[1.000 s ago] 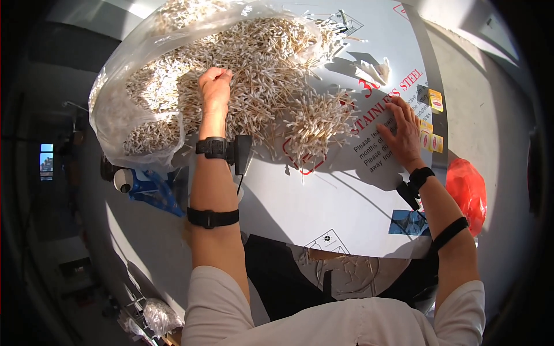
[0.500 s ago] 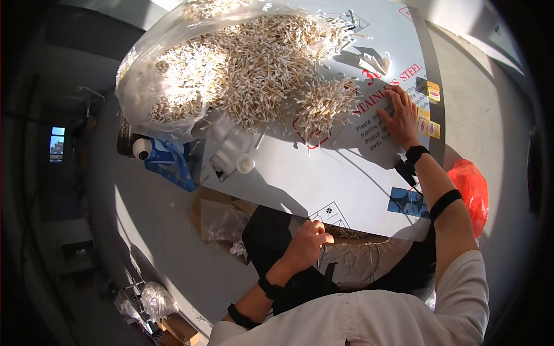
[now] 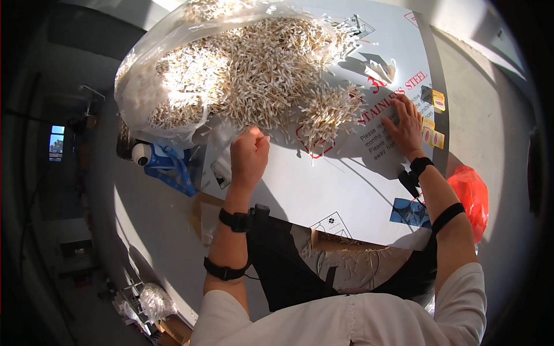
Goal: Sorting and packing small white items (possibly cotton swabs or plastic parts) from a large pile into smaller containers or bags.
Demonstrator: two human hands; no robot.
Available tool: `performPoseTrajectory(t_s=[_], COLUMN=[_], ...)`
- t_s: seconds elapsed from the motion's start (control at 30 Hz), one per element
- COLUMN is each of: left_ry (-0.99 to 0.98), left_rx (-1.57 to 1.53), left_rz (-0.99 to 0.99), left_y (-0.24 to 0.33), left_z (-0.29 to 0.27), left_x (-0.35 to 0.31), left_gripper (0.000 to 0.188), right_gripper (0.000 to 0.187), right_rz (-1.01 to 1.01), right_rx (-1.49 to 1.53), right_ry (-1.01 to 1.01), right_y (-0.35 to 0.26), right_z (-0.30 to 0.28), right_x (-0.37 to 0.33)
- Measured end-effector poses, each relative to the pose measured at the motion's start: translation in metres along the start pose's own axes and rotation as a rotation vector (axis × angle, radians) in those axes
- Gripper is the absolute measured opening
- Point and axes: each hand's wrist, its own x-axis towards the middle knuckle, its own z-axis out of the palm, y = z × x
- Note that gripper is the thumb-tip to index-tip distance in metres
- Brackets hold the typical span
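A big heap of cotton swabs [image 3: 254,75] spills from a clear plastic bag [image 3: 135,86] onto the table. At its right front lies a smaller clump of swabs [image 3: 326,115]. My left hand [image 3: 249,154] is at the heap's near edge, its fingers curled closed; whatever they hold is hidden behind the hand. To the right, my right hand [image 3: 405,124] rests on the tabletop with fingers stretched and slightly apart, holding nothing. Small yellow packets [image 3: 433,137] lie just beyond it at the table's right edge. My left hand and forearm cover the spot of the clear plastic container.
The tabletop [image 3: 300,193] is a printed grey sheet. A crumpled white scrap [image 3: 381,71] lies near its far right. A white-capped bottle with a blue strap [image 3: 167,164] is at the left. A red plastic bag [image 3: 468,199] hangs at the right; an open cardboard box [image 3: 340,242] sits below the front edge.
My left hand has moved from the table's front edge forward and left to the swab heap. My right hand stays on the tabletop. The clear container is now covered from sight.
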Motion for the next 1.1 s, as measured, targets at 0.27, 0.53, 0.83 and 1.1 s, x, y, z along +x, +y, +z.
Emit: performPoseTrajectory(t_s=[0.27, 0.53, 0.83, 1.1], left_ry=[0.195, 0.061, 0.227, 0.300], left_rx=[-0.342, 0.289, 0.115, 0.078], left_rz=[0.047, -0.062, 0.026, 0.052], left_y=[-0.110, -0.091, -0.058, -0.039], left_z=[-0.011, -0.001, -0.030, -0.038], left_x=[0.123, 0.119, 0.064, 0.027], left_gripper=[0.019, 0.008, 0.011, 0.004], right_gripper=[0.051, 0.052, 0.051, 0.051], right_rz=[-0.012, -0.050, -0.044, -0.054], right_rx=[0.019, 0.026, 0.023, -0.001], right_ry=[-0.019, 0.004, 0.006, 0.021], right_y=[-0.006, -0.001, -0.001, 0.005], right_z=[0.004, 0.001, 0.002, 0.007], right_x=[0.004, 0.001, 0.000, 0.000])
